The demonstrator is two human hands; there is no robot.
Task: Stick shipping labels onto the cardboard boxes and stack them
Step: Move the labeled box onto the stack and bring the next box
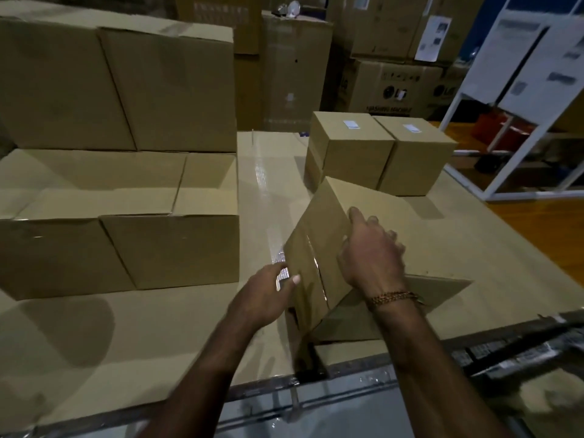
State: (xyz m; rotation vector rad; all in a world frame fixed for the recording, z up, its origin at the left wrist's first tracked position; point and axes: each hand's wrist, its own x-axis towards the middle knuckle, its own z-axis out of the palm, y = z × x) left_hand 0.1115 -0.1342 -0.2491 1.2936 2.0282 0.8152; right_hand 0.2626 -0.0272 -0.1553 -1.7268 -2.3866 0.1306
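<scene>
Cardboard-covered table [474, 248]: tilted box [319, 235] clasped by left hand [268, 295], right hand [369, 254]; contents unseen.

Under your hands the tilted box [319, 229] is matt brown cardboard with a glossy strip of clear tape [316, 267] along its seam. The surface [474, 235] is covered in matt cardboard sheet, crossed by a shiny tape band [264, 172]. White paper labels [350, 124] top the two far boxes [354, 150]. Your right wrist wears a metallic chain bracelet [393, 297].
</scene>
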